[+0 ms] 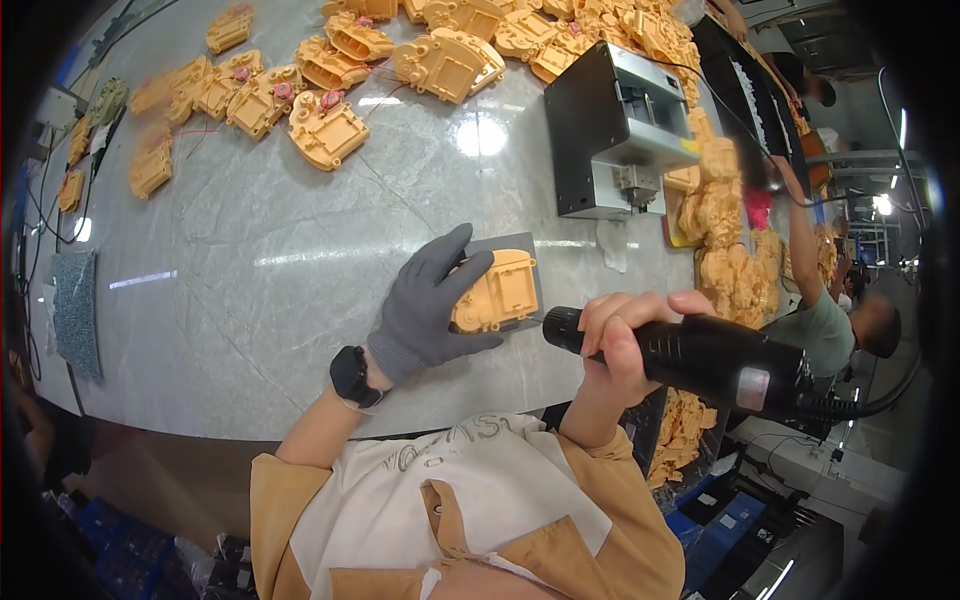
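Note:
My left hand [428, 300], in a grey glove, grips the left side of a yellow-orange plastic housing [505, 290] on a dark square pad [540, 262]. The housing has a boxy recess and small round posts facing up. A black corded electric screwdriver [690, 355] lies in my bare right hand [625, 335], its fingers wrapped round the front of the body. The tool points left, its nose close to the housing's lower right corner. Whether its bit touches the housing is too small to tell.
A black and silver benchtop machine [590, 150] stands beyond my right hand. Several similar housings [330, 128], some with red parts and wires, lie across the far table. More are heaped [740, 260] on the right. A blue-grey foam sheet [75, 315] lies far left. Another person [820, 320] works at right.

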`<state>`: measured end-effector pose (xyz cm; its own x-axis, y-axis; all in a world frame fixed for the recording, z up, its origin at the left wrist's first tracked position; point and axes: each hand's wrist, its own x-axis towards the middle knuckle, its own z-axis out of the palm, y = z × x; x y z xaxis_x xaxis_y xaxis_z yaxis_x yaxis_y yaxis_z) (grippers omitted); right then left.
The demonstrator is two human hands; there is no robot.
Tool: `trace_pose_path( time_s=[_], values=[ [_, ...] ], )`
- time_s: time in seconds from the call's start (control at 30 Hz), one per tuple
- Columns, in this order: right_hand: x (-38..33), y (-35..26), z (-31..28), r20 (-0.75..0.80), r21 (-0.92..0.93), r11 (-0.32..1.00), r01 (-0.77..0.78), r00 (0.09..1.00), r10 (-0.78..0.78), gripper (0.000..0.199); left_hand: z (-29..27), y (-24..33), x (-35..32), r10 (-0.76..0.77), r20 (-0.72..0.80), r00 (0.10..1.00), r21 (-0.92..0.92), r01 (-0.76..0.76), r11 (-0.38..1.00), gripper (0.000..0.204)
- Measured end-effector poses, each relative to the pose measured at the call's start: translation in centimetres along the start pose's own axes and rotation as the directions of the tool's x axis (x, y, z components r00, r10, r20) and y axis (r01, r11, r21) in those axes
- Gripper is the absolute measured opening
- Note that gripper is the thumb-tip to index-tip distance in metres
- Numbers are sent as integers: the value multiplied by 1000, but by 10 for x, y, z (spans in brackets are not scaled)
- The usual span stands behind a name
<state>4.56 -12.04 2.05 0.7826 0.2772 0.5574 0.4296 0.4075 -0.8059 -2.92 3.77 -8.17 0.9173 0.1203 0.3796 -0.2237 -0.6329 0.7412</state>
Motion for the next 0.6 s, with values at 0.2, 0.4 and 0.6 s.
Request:
trace_pose_path(
  time_s=[0.2,0.4,0.6],
  values=[
    [-4,7,-2,5,-31,998,-55,998,56,48,0,1,1,-13,-2,1000,-16,13,1000,84],
    [-5,16,6,23,-57,994,-89,996,91,46,-1,1,0,-58,18,998,-41,59,997,76],
    [-9,16,9,86,-128,989,-72,993,83,46,-3,2,4,-20,23,1000,-9,21,1000,80]
  ],
)
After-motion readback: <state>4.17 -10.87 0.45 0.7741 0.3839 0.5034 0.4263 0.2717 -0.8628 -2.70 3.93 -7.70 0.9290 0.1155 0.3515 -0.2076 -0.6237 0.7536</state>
